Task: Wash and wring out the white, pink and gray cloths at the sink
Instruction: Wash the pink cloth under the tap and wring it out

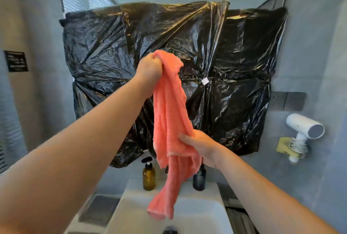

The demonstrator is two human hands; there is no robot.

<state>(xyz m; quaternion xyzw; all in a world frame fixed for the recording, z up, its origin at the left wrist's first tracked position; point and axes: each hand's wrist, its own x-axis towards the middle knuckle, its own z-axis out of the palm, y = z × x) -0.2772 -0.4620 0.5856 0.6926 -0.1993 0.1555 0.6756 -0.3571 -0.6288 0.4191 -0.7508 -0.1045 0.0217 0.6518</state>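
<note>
Your left hand [150, 69] is raised, fingers clenched around the top of the pink cloth [170, 121]. Your right hand [200, 146] grips it lower down. Its tail dangles below both hands over the sink [206, 215].

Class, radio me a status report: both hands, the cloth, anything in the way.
Left hand grips top of pink terry cloth; right hand grips its middle. Cloth hangs loose above white ceramic sink. Nothing blocking; amber pump bottle stands behind.

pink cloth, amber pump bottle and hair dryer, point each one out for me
pink cloth [170, 113], head view, on its hanging middle stretch
amber pump bottle [149, 177], head view, on its brown glass body
hair dryer [300, 123], head view, on its white barrel
</note>
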